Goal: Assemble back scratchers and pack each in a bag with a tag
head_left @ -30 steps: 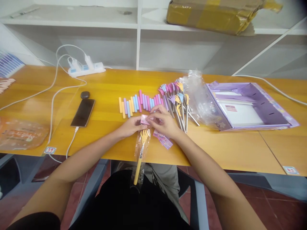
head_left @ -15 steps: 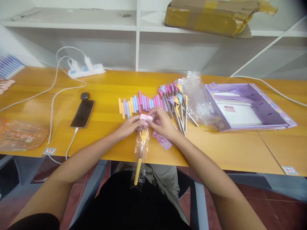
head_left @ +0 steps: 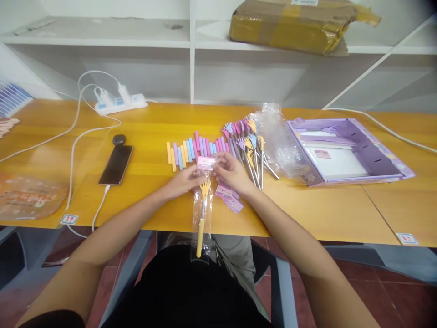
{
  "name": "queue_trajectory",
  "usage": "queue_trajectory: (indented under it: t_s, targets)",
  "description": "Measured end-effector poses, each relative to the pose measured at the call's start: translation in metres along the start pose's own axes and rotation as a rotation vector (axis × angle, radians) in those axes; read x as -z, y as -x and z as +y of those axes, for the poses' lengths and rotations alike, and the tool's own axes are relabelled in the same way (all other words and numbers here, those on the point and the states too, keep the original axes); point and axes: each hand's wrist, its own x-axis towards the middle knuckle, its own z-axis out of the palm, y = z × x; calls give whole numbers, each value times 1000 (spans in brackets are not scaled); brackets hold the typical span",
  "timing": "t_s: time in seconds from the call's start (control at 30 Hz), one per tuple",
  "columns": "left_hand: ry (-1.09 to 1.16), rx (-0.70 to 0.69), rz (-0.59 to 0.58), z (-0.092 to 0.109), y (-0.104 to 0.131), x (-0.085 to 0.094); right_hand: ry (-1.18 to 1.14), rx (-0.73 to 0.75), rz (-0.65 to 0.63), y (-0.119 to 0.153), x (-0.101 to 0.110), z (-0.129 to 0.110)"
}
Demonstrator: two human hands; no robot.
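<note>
At the pink card, both hands, thumbs inward

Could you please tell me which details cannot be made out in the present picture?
- Head view: the print on the pink card, too small and blurred.
- Head view: part of the loose cards, hidden by the right hand.
- Head view: the lower rods in the heap of hand-shaped sticks, covered by others.
- Head view: the label on the cardboard box, cut by the upper edge.
</note>
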Motion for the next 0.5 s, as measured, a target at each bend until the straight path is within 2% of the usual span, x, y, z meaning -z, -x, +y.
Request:
queue_trajectory:
  t_s: [0.07,0.1,0.2,0.27,0.37,0.5]
  targets:
    - [11,-37,48,3,1,0,-16,-21,-11,1,2,-5]
    - [45,-69,111,5,1,0,-11,-40,-73,2,3,-8]
    - [201,-170,309,11,-1,2,55,-123,-410,6,7,-19]
    - [281,-221,378,13,-3,5,89,-188,-585,8,9,-24]
    - [329,-270,404,13,-6,8,72,-240,-634,8,12,-22]
    - [350,-283,397,10,-7,7,37,-172,-594,5,14,-16]
